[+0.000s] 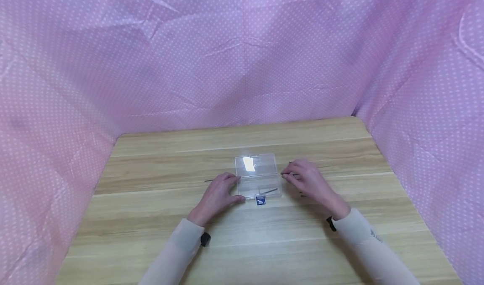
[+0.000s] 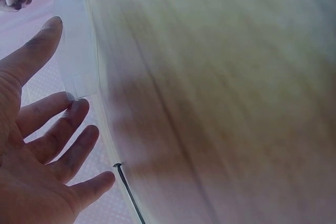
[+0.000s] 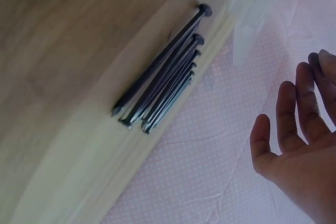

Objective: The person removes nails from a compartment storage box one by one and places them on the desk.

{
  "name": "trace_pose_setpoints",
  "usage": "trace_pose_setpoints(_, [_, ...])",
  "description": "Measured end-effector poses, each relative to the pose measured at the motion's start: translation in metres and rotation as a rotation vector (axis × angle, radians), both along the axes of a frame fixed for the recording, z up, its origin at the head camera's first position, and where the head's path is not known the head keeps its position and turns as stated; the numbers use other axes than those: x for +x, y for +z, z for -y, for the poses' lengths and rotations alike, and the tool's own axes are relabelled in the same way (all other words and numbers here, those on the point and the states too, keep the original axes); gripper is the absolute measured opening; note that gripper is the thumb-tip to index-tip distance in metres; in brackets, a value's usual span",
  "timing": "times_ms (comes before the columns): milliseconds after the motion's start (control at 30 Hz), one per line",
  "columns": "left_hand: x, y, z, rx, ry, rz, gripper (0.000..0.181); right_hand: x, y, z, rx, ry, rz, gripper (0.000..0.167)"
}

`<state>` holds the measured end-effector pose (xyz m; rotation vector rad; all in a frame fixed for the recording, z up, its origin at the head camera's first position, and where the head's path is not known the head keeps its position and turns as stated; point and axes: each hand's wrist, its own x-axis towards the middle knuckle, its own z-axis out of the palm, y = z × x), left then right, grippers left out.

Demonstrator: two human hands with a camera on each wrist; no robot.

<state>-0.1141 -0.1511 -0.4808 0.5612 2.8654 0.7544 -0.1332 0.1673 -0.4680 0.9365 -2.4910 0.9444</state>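
Note:
A clear plastic box (image 1: 247, 188) lies on the table with its lid (image 1: 261, 165) folded back. A thin dark nail (image 1: 270, 191) slants in its right compartment, and a blue piece (image 1: 261, 200) sits at its front edge. My left hand (image 1: 221, 190) rests at the box's left side, thumb by the front corner and index fingertip at the other corner, fingers spread. Right of the box, my right hand (image 1: 308, 180) pinches a thin dark nail between thumb and fingertips. Several dark nails (image 3: 163, 64) lie side by side on the table near it, mostly hidden in the head view.
Another nail (image 2: 128, 192) lies left of the box, beside the left little finger. The wooden table (image 1: 159, 218) extends around, with its far edge against a pink dotted cloth (image 1: 242, 66) that hangs at the back and both sides.

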Motion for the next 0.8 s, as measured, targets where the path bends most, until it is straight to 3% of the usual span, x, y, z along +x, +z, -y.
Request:
trace_pose_setpoints(233, [0.0,0.0,0.0,-0.001,0.002,0.0,0.071,0.003,-0.001,0.009,0.044,0.059,-0.028,0.013])
trace_pose_setpoints(800, [0.001,0.0,-0.001,-0.013,0.006,0.009,0.071,0.007,-0.004,0.027,0.227,0.113,0.06,0.013])
